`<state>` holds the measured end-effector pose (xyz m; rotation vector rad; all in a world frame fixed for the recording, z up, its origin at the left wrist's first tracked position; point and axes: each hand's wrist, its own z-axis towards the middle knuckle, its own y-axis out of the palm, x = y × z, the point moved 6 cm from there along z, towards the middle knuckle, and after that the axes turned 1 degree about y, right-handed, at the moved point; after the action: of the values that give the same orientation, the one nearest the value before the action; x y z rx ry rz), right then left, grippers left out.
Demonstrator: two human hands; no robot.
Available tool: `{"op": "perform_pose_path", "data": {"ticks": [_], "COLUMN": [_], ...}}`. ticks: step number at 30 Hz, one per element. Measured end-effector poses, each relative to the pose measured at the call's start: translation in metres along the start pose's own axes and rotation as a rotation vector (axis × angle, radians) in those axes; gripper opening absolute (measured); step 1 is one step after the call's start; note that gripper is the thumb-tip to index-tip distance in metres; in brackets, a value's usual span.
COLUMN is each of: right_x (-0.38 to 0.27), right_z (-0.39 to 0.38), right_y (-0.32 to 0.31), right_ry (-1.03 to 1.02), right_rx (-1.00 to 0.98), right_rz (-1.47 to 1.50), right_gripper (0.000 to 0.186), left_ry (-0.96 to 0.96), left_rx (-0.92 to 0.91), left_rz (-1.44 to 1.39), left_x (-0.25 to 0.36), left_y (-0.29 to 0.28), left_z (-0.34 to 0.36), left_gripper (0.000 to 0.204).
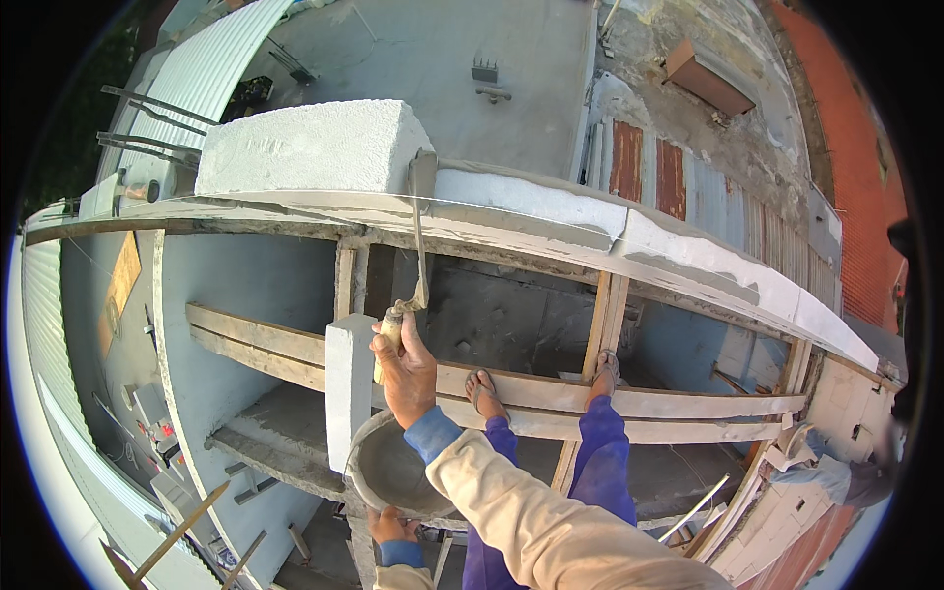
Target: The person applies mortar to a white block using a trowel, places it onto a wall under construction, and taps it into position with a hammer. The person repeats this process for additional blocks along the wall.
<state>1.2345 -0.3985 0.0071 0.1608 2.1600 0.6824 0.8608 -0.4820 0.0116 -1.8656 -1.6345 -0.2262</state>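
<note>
My right hand (403, 366) grips the handle (391, 326) of a trowel-like tool with a bent metal shank (420, 291) rising toward the mortar edge at the right end of a white block (300, 147) on the wall. My left hand (385, 525) holds the lower rim of a grey mortar bucket (366, 438); its fingers are partly hidden. A narrow white block (346, 383) stands just left of the bucket and my right hand. A row of white blocks (718, 265) with grey mortar on it runs right along the wall, with a thin string (531, 219) across it.
My sandalled feet stand on wooden planks (718, 398) over an opening with a floor (492, 315) far below. Wooden posts (605, 305) cross near them. Corrugated roofs (669, 167) and a grey slab (511, 39) lie beyond the wall. Grey-blue cloth (816, 472) lies or hangs at right, unclear which.
</note>
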Motion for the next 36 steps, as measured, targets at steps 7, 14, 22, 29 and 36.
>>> {"op": "perform_pose_path", "data": {"ticks": [7, 14, 22, 29, 36], "right_x": [-0.052, -0.054, 0.000, -0.069, -0.094], "right_z": [0.053, 0.009, 0.007, -0.109, -0.100], "right_y": [0.018, 0.035, 0.044, -0.138, -0.194], "right_ry": [0.068, -0.013, -0.146, -0.137, 0.246], "right_rx": [0.010, -0.011, -0.021, -0.291, -0.768], "right_rz": [0.249, 0.135, -0.011, -1.026, -1.796], "right_gripper": [0.067, 0.067, 0.061, 0.046, 0.048], "left_ry": [-0.012, 0.021, 0.022, 0.133, 0.680], "left_rx": [-0.004, -0.082, -0.130, -0.061, -0.224], "left_rz": [-0.063, -0.117, -0.087, -0.011, 0.373], "left_x": [-0.002, 0.007, 0.012, 0.029, 0.066], "left_y": [-0.003, 0.028, 0.042, 0.081, 0.161], "left_z": [-0.005, -0.011, -0.015, -0.014, -0.043], "left_gripper": [0.062, 0.061, 0.058, 0.058, 0.057]}}
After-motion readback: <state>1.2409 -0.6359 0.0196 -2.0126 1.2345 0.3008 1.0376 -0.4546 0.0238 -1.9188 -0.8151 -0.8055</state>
